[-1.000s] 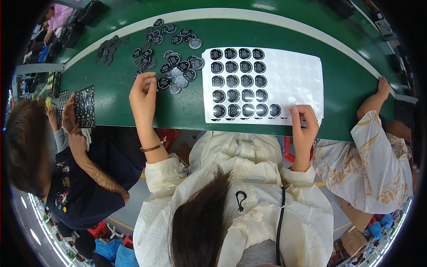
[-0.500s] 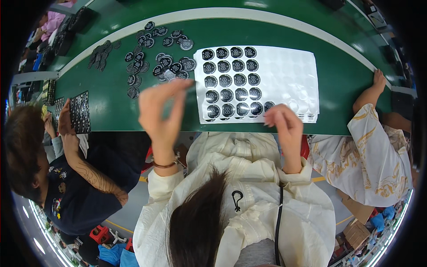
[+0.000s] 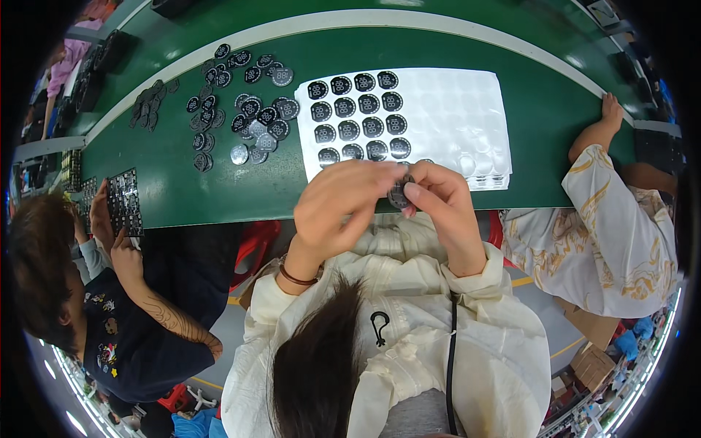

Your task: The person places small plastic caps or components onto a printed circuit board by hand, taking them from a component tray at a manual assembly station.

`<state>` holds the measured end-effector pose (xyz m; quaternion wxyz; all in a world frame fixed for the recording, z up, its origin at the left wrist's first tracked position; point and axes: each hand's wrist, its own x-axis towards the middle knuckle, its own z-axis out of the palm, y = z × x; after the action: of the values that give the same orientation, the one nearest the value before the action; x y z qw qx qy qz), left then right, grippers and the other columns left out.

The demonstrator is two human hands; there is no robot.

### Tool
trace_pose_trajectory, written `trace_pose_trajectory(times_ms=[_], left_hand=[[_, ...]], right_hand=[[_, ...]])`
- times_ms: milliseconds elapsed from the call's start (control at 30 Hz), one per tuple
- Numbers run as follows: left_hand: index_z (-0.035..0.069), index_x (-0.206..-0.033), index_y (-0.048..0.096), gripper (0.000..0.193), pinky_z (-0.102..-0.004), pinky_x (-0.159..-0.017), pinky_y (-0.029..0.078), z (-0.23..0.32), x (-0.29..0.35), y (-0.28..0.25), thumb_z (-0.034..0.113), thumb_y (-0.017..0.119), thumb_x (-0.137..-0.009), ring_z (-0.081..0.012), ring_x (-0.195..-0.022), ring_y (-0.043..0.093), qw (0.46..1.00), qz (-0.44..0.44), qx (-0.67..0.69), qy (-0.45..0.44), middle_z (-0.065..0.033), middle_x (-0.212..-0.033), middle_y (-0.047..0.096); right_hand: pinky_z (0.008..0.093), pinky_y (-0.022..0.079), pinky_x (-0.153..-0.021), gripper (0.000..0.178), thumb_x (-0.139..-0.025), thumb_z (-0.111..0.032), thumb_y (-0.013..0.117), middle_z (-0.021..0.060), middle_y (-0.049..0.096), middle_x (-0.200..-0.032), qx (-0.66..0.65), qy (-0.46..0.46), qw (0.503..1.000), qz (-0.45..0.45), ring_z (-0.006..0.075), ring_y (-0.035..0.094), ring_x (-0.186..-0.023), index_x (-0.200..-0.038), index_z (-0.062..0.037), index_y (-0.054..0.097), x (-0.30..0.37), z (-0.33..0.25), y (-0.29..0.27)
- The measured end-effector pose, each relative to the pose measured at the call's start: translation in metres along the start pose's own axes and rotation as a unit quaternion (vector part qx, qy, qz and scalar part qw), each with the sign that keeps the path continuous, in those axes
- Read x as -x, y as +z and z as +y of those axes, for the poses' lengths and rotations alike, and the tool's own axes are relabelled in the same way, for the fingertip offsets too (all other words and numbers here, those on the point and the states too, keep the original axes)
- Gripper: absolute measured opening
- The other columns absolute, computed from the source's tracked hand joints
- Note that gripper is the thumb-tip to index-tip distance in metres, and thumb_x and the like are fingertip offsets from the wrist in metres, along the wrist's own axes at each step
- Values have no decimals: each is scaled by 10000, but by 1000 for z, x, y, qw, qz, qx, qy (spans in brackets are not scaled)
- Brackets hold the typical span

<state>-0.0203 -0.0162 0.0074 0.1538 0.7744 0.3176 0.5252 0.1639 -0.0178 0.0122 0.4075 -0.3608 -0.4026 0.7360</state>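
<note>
In front of my waist, at the table's near edge, both hands meet around a round black disc point(image 3: 398, 193). My right hand point(image 3: 447, 208) pinches it between thumb and fingers, holding it tilted on edge. My left hand point(image 3: 332, 208) is closed, its fingertips reaching the disc's upper edge; what they pinch is hidden. Just beyond lies a stack of white sheets point(image 3: 453, 109), with rows of round black stickers point(image 3: 371, 104) on its left part and bare circular outlines on its right. My hands cover the sheet's near edge. Loose black discs point(image 3: 252, 109) lie heaped left of the sheets.
A darker pile of discs point(image 3: 150, 106) lies farther left on the green table point(image 3: 241, 193). A co-worker on the left handles a dark panel of small parts point(image 3: 125, 201). Another person's arm point(image 3: 595, 131) rests on the table at right. A pale rail point(image 3: 409, 20) borders the far side.
My left hand has come right and toward me from beside the disc heap to meet my right hand. The right hand has shifted slightly left off the sheet's edge, and a disc now shows in it.
</note>
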Motion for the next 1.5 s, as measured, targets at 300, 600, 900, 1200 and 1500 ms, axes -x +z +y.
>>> trace_pose_trajectory(times_ms=[300, 600, 900, 1200, 1500], left_hand=[[39, -1009, 666, 408, -365, -916, 372, -6, -6, -12, 173, 761, -636, -265, -1033, 538, 939, -164, 259, -159, -118, -1156, 584], [43, -964, 645, 379, -382, -871, 424, -5, 7, -3, 132, 791, -625, -251, -979, 575, 958, -115, 157, -211, -98, -1048, 625], [21, -1022, 600, 368, -438, -1002, 377, -16, 32, 7, 51, 745, -685, -261, -1014, 597, 964, -42, 37, -258, -106, -1044, 638], [23, -1013, 602, 356, -457, -1009, 372, -18, 36, 7, 57, 746, -689, -257, -989, 614, 964, -59, 25, -257, -97, -1015, 652], [30, -984, 609, 336, -465, -1004, 378, -17, 39, 10, 78, 754, -685, -261, -949, 627, 966, -62, 12, -251, -85, -995, 663]], right_hand=[[190, 430, -592, 54, -786, -17, 678, 19, 620, -729, 2, 22, 990, -139, 54, 560, -656, -790, 8, 631, -5, -8, -16], [236, 454, -623, 112, -750, -17, 685, 68, 620, -853, -12, 82, 994, -70, 111, 558, -679, -836, 18, 622, -4, 6, -23], [320, 450, -870, 342, -718, -23, 698, 130, 559, -1135, 482, -215, 835, 155, 275, 560, -1019, -1045, -10, 600, 5, 24, -29], [333, 440, -919, 435, -724, -2, 693, 132, 519, -1230, 524, -198, 812, 166, 273, 544, -1100, -1145, -27, 586, 13, 30, -43], [323, 474, -865, 401, -694, -8, 726, 122, 561, -1179, 517, -237, 807, 159, 256, 587, -1029, -1081, -19, 621, 12, 39, -56]])
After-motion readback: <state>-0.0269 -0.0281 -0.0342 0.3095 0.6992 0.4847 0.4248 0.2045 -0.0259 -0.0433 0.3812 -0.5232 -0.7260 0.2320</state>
